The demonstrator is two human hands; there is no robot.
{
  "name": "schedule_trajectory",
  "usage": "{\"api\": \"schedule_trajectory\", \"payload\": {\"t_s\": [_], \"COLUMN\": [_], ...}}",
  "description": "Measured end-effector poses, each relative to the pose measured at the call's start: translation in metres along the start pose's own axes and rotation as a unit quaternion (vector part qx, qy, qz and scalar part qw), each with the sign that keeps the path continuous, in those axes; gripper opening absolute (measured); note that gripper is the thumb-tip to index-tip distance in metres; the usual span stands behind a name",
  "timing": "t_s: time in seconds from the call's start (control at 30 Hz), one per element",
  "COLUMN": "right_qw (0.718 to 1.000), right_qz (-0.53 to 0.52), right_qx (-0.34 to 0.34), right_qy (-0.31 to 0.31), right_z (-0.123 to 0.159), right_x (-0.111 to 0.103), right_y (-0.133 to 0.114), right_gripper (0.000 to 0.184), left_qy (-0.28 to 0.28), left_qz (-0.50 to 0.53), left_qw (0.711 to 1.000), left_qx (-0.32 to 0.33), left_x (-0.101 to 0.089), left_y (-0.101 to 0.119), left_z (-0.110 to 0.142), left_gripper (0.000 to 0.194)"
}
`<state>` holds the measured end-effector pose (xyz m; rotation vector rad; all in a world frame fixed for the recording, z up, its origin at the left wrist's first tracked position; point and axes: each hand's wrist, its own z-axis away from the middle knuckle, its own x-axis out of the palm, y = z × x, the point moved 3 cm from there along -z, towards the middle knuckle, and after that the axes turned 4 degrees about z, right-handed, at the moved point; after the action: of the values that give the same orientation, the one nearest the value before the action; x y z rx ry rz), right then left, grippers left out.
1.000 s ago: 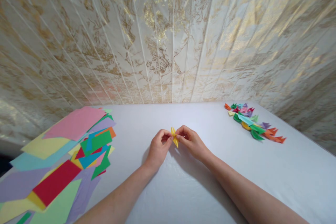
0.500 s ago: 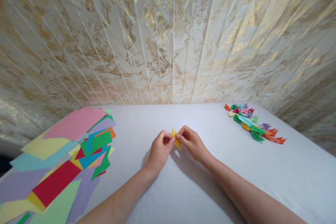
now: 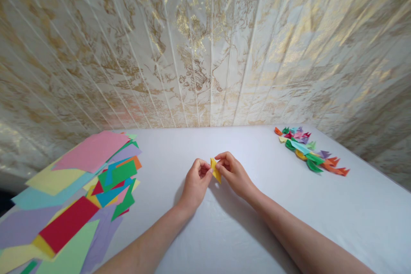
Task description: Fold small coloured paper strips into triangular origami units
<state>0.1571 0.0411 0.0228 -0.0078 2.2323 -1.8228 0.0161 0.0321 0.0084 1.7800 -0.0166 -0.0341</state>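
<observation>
A small folded piece of yellow paper [image 3: 216,172] is held between my two hands, above the middle of the white table. My left hand [image 3: 197,181] pinches its left edge between thumb and fingertips. From the other side, my right hand [image 3: 235,174] grips it with thumb and index finger, the other fingers curled loosely. The paper stands narrow and tilted, with pointed ends at top and bottom. My fingertips hide part of its folds.
Sheets and strips of coloured paper, among them a red sheet [image 3: 69,224] and a pink sheet [image 3: 93,150], lie overlapping on the left. Several small folded paper figures [image 3: 314,159] are grouped at the right back. A gold-patterned curtain [image 3: 195,51] hangs behind the table [image 3: 180,145].
The fingers of my right hand have lifted and loosened slightly, showing a little more of the yellow paper. Both hands stay in nearly the same place.
</observation>
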Motion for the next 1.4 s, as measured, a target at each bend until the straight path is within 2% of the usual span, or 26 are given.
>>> {"api": "schedule_trajectory", "payload": {"t_s": [0.2,0.33,0.47,0.67,0.97,1.2,1.4], "right_qw": [0.997,0.997,0.995,0.991,0.995,0.986,0.986], "right_qz": [0.048,0.063,0.089,0.121,0.062,0.150,0.150], "right_qx": [0.039,0.029,0.015,0.013,0.023,0.002,0.001], "right_qy": [-0.045,-0.038,-0.048,-0.055,-0.079,-0.068,-0.072], "right_z": [0.001,0.002,0.004,0.005,0.003,0.005,0.005], "right_x": [0.000,-0.001,0.001,0.000,0.000,0.000,0.001], "right_y": [0.001,-0.001,-0.003,-0.003,0.001,-0.005,-0.005], "right_gripper": [0.031,0.031,0.030,0.026,0.025,0.020,0.017], "left_qy": [0.012,-0.011,-0.046,-0.044,-0.053,-0.045,-0.042], "left_qz": [0.026,0.025,-0.022,-0.014,0.014,-0.006,0.002], "left_qw": [0.999,0.999,0.998,0.997,0.997,0.997,0.998], "left_qx": [-0.021,-0.041,-0.048,-0.055,-0.062,-0.059,-0.053], "left_x": [-0.002,0.000,0.001,0.000,-0.002,-0.002,-0.003], "left_y": [-0.007,-0.001,0.007,0.004,0.004,0.008,0.007], "left_z": [-0.001,0.000,0.001,0.000,-0.002,-0.002,-0.002], "left_gripper": [0.016,0.021,0.024,0.026,0.024,0.020,0.026]}}
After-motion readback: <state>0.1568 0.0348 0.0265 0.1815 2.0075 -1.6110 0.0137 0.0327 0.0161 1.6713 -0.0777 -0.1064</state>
